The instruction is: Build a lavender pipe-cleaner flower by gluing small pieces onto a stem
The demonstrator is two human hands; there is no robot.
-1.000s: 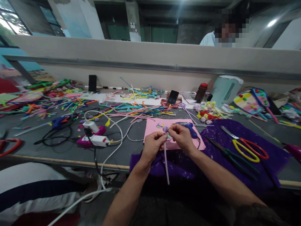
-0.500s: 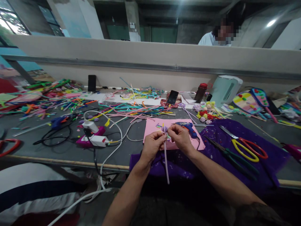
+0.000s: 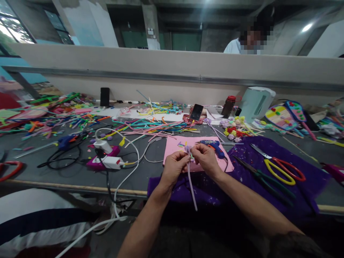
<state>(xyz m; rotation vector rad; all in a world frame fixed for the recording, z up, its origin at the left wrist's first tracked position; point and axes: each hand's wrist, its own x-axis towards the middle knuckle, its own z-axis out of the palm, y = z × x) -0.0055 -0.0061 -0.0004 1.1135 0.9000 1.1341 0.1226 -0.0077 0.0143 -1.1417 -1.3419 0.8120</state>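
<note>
A lilac pipe cleaner flower (image 3: 187, 149) is pinched between my two hands, its fuzzy stem (image 3: 192, 190) hanging down toward me. My left hand (image 3: 174, 165) grips it with thumb and forefinger just below the bloom. From the other side, the fingertips of my right hand (image 3: 204, 157) are pressed together at the petals and partly cover them. Under the hands lies a pink sheet (image 3: 170, 145) with small coloured scraps. A blue glue gun (image 3: 216, 147) rests on it, just beyond my right hand.
Scissors (image 3: 285, 171) and dark pliers (image 3: 264, 179) lie on a purple cloth (image 3: 303, 170) to the right. Pipe cleaners (image 3: 150, 125) spread behind. A power strip (image 3: 104, 159) with cables, a kettle (image 3: 256, 104), a bottle (image 3: 229, 106) and a phone (image 3: 196, 112) stand around. A person (image 3: 232, 46) is beyond the partition.
The stem's lower end has swung slightly to the right. Both hands stay almost in place, with the right fingertips shifted a little at the bloom.
</note>
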